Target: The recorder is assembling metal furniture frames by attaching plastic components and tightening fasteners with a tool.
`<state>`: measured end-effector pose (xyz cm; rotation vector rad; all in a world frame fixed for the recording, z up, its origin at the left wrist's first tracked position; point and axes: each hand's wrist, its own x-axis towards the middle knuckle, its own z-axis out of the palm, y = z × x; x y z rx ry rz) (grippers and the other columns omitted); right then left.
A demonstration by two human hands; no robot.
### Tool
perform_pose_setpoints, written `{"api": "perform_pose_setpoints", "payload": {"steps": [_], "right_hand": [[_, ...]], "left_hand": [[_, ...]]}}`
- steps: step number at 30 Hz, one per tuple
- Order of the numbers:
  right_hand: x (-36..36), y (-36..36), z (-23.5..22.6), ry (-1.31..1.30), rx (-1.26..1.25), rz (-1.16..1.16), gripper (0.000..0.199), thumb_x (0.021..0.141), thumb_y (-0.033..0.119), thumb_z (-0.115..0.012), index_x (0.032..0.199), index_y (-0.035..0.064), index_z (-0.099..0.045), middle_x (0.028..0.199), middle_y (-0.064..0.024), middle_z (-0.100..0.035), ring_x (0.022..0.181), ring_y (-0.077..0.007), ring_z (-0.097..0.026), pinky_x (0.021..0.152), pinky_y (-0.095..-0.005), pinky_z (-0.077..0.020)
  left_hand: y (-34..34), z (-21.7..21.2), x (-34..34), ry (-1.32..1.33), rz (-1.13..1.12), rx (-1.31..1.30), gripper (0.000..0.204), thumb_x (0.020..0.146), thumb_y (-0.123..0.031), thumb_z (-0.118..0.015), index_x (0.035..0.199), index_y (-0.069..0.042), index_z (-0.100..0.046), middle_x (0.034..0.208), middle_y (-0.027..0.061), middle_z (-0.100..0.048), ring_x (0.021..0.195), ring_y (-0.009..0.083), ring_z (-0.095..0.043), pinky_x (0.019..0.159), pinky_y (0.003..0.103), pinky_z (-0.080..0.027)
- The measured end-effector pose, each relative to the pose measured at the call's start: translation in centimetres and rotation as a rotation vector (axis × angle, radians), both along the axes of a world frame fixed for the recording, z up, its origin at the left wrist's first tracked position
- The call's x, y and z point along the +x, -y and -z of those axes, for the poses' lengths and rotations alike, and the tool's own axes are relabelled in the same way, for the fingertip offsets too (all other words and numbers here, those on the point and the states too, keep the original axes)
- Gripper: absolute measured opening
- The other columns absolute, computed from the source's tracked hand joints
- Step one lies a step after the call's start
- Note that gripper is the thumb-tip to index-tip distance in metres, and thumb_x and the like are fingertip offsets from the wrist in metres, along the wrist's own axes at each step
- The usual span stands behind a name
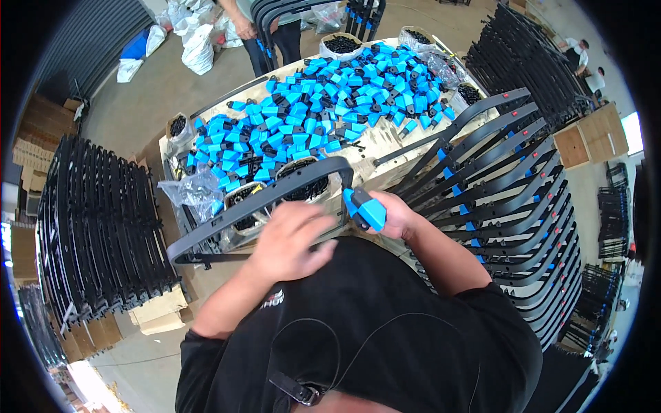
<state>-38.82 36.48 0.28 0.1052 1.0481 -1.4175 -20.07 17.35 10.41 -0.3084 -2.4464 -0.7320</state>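
Note:
A curved black metal frame (253, 200) lies across the table's near edge in front of my chest. At its right end, my right hand (396, 216) is closed around a blue and black plastic piece (368, 210), which touches the frame's bent tip. My left hand (292, 239) hovers over the near side of the frame with its fingers apart, slightly blurred and holding nothing. Beyond the frame, a large heap of similar blue and black pieces (303, 113) covers much of the table (372, 148).
Sacks of small black parts (342, 45) stand around the heap. Clear plastic bags (195, 193) lie at the table's left. Stacked black frames rise on the left (103, 227) and right (509, 199). Across the table, a person's hand (244, 29) is near another frame (282, 8).

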Motion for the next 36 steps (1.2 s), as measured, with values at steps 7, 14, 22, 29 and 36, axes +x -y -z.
{"api": "perform_pose_setpoints", "payload": {"steps": [7, 14, 22, 29, 36], "right_hand": [[7.2, 1.0, -0.7, 0.009, -0.155, -0.094, 0.031, 0.103, 0.034, -0.048, 0.085, 0.0126, -0.06, 0.062, 0.0003, -0.049, 0.045, -0.0106, -0.043, 0.039, -0.0271, -0.0277], [9.4, -0.8, 0.6, -0.368, 0.154, -0.268, 0.054, 0.107, 0.05, -0.039, 0.093, 0.0035, -0.064, 0.055, 0.0043, -0.038, 0.044, -0.0088, -0.03, 0.045, -0.0276, -0.0228], [11.7, -9.3, 5.3, -0.232, 0.45, -0.036, 0.046, 0.103, 0.051, -0.05, 0.098, 0.0069, -0.061, 0.056, 0.006, -0.033, 0.047, -0.0098, -0.027, 0.047, -0.0278, -0.0193], [10.6, -10.2, 7.8, -0.116, 0.379, 0.186, 0.024, 0.097, 0.029, -0.057, 0.08, 0.0119, -0.055, 0.064, 0.0019, -0.042, 0.057, -0.0137, -0.041, 0.052, -0.0295, -0.0298], [7.8, -5.6, 5.2, -0.087, 0.028, 0.229, 0.015, 0.099, 0.016, -0.054, 0.102, 0.0025, -0.061, 0.082, -0.0056, -0.056, 0.067, -0.0183, -0.052, 0.06, -0.0325, -0.0424]], "left_hand": [[-0.5, 4.4, 0.0, 0.261, 0.267, 0.169, 0.072, 0.072, -0.018, -0.083, 0.137, -0.009, -0.054, 0.132, 0.0163, -0.058, 0.122, 0.0379, -0.056, 0.104, 0.047, -0.046], [2.9, 14.1, 6.8, 0.528, -0.351, 0.489, 0.061, 0.085, -0.031, -0.075, 0.134, -0.003, -0.052, 0.116, 0.0229, -0.065, 0.104, 0.0372, -0.066, 0.09, 0.044, -0.053], [13.8, 18.7, 8.6, 0.677, -0.913, 0.259, 0.059, 0.088, -0.031, -0.062, 0.135, 0.004, -0.052, 0.125, 0.0339, -0.062, 0.119, 0.0464, -0.059, 0.103, 0.048, -0.046], [13.5, 19.5, 11.5, 0.68, -0.951, 0.244, 0.045, 0.09, -0.029, -0.062, 0.123, 0.003, -0.062, 0.107, 0.0275, -0.071, 0.102, 0.0386, -0.071, 0.09, 0.046, -0.054], [8.0, 18.4, 13.2, 0.678, -0.735, 1.018, 0.029, 0.089, -0.016, -0.064, 0.113, 0.001, -0.063, 0.085, 0.0124, -0.07, 0.072, 0.021, -0.07, 0.064, 0.034, -0.055]]}}
